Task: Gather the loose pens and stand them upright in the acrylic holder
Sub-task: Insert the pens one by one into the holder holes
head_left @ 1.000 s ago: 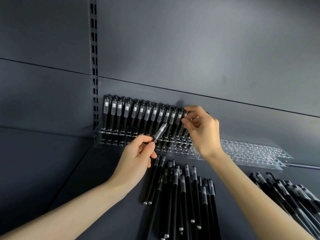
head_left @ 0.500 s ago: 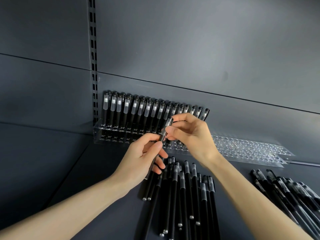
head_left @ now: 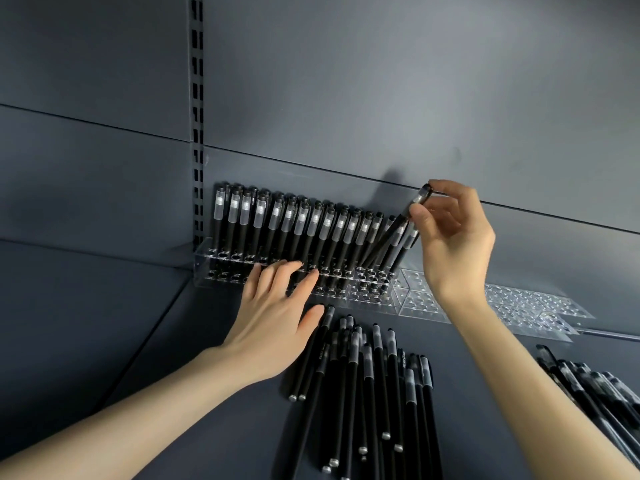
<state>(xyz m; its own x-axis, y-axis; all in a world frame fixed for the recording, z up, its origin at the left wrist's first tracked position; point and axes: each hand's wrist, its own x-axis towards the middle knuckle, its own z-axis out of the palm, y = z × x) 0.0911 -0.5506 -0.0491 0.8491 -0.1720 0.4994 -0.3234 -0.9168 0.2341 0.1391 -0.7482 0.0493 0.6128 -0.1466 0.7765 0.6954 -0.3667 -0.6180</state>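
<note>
Steadying: left hand [head_left: 277,317], fingers spread flat on the acrylic holder [head_left: 207,268], should brace it against sliding.
Lowering: right hand [head_left: 453,244] pinches the pen [head_left: 393,235] near its cap; I'd straighten the tilt, then drop the tip into the next free hole.
Loose pens [head_left: 363,382]: matte black, fanned out at lower centre.
Pen: slanted, right of centre, frosted cap uppermost.
Standing row [head_left: 301,230]: caps up, packed across the holder's left part.
</note>
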